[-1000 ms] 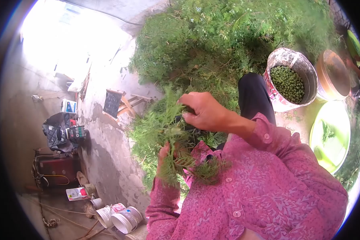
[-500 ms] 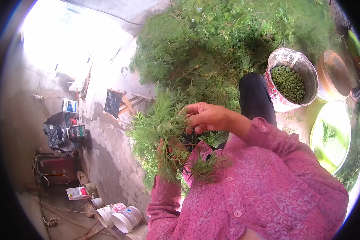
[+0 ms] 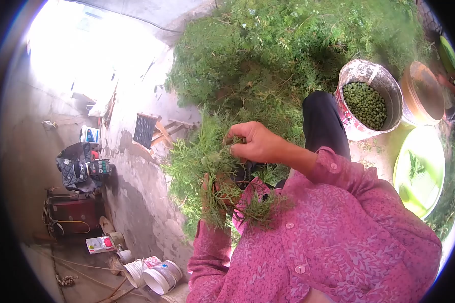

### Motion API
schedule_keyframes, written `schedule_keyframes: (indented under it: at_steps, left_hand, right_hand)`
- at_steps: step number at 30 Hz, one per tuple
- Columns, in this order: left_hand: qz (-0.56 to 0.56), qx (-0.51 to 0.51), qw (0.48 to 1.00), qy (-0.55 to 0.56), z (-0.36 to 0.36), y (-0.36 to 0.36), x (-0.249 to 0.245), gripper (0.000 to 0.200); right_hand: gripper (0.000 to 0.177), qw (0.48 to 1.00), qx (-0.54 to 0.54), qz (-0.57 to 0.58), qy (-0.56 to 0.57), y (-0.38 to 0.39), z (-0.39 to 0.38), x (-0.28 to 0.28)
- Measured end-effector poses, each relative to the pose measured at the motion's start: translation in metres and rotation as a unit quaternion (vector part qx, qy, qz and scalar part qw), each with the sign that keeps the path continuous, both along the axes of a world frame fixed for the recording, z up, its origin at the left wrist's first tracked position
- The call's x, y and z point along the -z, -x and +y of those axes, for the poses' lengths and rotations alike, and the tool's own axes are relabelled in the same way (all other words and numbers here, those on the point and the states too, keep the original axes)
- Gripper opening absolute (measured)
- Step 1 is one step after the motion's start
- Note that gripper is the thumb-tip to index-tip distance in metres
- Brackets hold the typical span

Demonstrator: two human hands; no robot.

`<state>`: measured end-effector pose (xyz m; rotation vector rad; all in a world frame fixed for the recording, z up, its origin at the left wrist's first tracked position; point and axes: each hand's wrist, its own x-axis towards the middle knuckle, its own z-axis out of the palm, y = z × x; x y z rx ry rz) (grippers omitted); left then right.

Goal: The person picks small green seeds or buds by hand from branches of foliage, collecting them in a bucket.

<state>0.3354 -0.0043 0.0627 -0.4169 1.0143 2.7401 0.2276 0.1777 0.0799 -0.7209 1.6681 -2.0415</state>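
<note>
My left hand [image 3: 217, 189], partly hidden by foliage, is closed around a leafy evergreen branch [image 3: 194, 166] with flat, scaly sprays like arborvitae. My right hand [image 3: 260, 144] is at the upper right side of this branch. Its thumb and fingers are pinched together against the leaf tips, and what lies between them is too small to make out. A smaller clump of sprigs [image 3: 260, 209] rests against the front of my pink shirt. To the right of my knee stands a stained bucket [image 3: 393, 91] holding many small green cones [image 3: 365, 105].
A large heap of evergreen branches [image 3: 288, 45] fills the area ahead. Right of the bucket are a tan tub [image 3: 414, 108] and a bright green basin [image 3: 422, 187] with a sprig inside. A small folding stool [image 3: 146, 132] and white buckets [image 3: 159, 280] are on the left.
My right hand has turned over, from loosely curled fingers to a pinch at the foliage, and shifted slightly up. My left hand still holds the branch. A co-worker's arm shows more at the far right.
</note>
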Motion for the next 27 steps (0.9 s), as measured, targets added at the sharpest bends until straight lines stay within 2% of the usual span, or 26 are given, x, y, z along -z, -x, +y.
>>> schedule_keyframes:
  at_steps: [1,2,4,5,7,8,9,10,11,12,13,15,18,20,21,23,25,26,27]
  left_hand:
    - [0.051,0.066,0.995,-0.052,-0.001,0.0,0.002,0.039]
    - [0.051,0.065,0.995,-0.052,-0.002,0.0,0.007,0.039]
    - [-0.113,0.052,0.992,-0.025,-0.004,-0.001,0.013,0.041]
    - [-0.112,0.054,0.992,-0.025,-0.003,0.0,0.01,0.041]
    - [0.056,0.121,0.987,-0.088,0.006,0.003,-0.012,0.043]
    - [-0.151,-0.219,0.964,-0.006,0.025,0.003,-0.025,0.044]
    - [-0.15,-0.222,0.963,-0.006,0.017,0.005,-0.018,0.044]
    - [0.0,-0.035,0.995,-0.089,0.001,0.006,-0.006,0.044]
    - [0.15,0.155,0.962,-0.166,-0.009,0.005,0.003,0.043]
    - [0.146,0.125,0.974,-0.12,0.001,0.005,-0.006,0.046]
    - [0.145,0.126,0.974,-0.121,0.007,0.004,-0.008,0.046]
    - [0.104,0.063,0.99,-0.075,0.013,0.004,-0.009,0.045]
    - [0.05,0.034,0.995,-0.08,0.009,0.002,-0.002,0.045]
    - [0.09,0.063,0.989,-0.096,0.011,0.006,0.001,0.045]
    - [0.129,0.093,0.981,-0.112,0.012,0.007,0.002,0.045]
    - [0.133,0.091,0.981,-0.11,0.01,0.006,0.003,0.045]
    - [0.138,0.089,0.981,-0.107,0.011,0.006,0.002,0.046]
    - [0.127,0.098,0.979,-0.129,0.015,0.007,-0.002,0.045]
    - [0.116,0.108,0.976,-0.15,0.016,0.007,-0.004,0.045]
  right_hand:
    - [0.021,0.965,0.117,0.215,-0.098,-0.002,-0.001,-0.002]
    - [0.021,0.965,0.117,0.214,-0.098,-0.002,-0.004,0.0]
    - [0.026,0.935,0.18,0.27,-0.146,0.0,-0.015,0.014]
    - [0.026,0.934,0.182,0.27,-0.146,0.005,-0.019,0.029]
    - [0.023,0.945,0.246,0.144,-0.159,0.018,-0.021,0.057]
    - [0.019,0.98,0.111,-0.092,-0.135,0.029,-0.012,0.064]
    - [0.019,0.981,0.108,-0.09,-0.135,0.029,-0.005,0.063]
    - [0.022,0.97,0.017,-0.243,-0.007,0.026,0.001,0.059]
    - [0.025,0.912,-0.072,-0.385,0.121,0.023,0.004,0.055]
    - [0.027,0.903,-0.118,-0.388,0.138,0.019,0.001,0.052]
    - [0.027,0.904,-0.116,-0.389,0.138,0.016,-0.004,0.048]
    - [0.026,0.881,-0.196,-0.39,0.181,0.013,-0.013,0.04]
    - [0.025,0.88,-0.201,-0.378,0.207,0.011,-0.018,0.029]
    - [0.024,0.879,-0.202,-0.371,0.22,0.01,-0.019,0.026]
    - [0.022,0.887,-0.201,-0.355,0.218,0.01,-0.02,0.026]
    - [0.02,0.894,-0.198,-0.339,0.216,0.009,-0.017,0.023]
    - [0.026,0.933,-0.187,-0.263,0.159,0.009,-0.013,0.018]
    - [0.026,0.933,-0.186,-0.263,0.159,0.01,-0.014,0.019]
    - [0.029,0.955,-0.163,-0.216,0.124,0.01,-0.015,0.022]
